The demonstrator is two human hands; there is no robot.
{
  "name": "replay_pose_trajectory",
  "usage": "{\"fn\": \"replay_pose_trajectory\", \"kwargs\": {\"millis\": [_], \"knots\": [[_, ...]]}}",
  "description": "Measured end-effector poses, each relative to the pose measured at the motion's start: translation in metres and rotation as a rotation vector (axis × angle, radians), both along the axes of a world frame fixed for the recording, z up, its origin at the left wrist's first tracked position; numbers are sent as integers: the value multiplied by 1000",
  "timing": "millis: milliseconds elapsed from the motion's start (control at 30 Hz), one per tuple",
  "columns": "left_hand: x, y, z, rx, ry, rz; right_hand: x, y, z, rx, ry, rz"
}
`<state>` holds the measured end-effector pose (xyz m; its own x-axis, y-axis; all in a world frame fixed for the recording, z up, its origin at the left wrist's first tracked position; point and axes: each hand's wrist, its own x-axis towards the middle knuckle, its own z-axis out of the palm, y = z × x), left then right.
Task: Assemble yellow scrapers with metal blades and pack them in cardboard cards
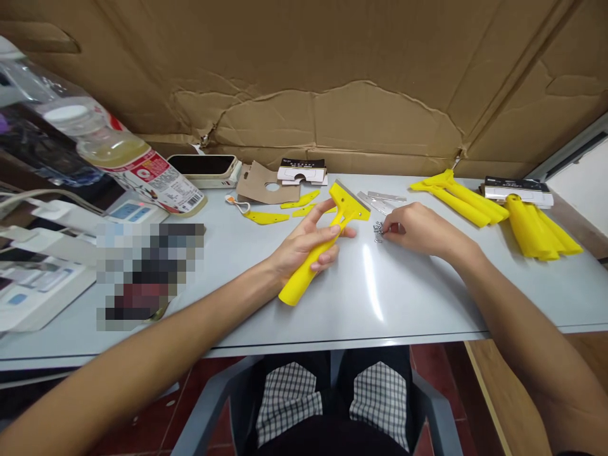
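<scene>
Grasped in my left hand (pixel 304 239): one yellow scraper (pixel 311 263). Right hand (pixel 414 227): at small screws (pixel 378 227), hold unclear to me; a nudge could scatter them.

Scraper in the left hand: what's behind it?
Behind the scraper, fingers of the left hand show past its edges, with the table beyond. The covered parts of the fingers can't be seen, nor can the patch of table the scraper hides.

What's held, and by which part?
Left hand: yellow scraper, by the upper handle near its head. Right hand: at small metal parts; can't tell if holding any.
</scene>
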<state>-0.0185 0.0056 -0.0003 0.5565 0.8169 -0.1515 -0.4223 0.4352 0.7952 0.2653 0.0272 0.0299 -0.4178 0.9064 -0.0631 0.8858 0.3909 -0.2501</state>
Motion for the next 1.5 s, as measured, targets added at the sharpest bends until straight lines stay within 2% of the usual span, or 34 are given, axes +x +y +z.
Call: {"fn": "replay_pose_trajectory", "kwargs": {"millis": [333,567,667,833,967,1133,1500], "knots": [[5,-3,2,116,102,-43,1,0,1,3,14,24],[6,-4,2,63,98,-53,3,-1,10,47,161,56],[7,-5,2,49,97,-50,1,-3,12,90,297,114],[11,-11,4,18,121,-71,-13,-12,11,179,667,157],[14,-18,5,3,124,-122,-29,-24,8,278,809,172],[16,-23,5,-2,125,-174,-36,-29,6,310,771,204],[16,-23,0,41,174,-174,-38,-33,10,317,692,196]]}}
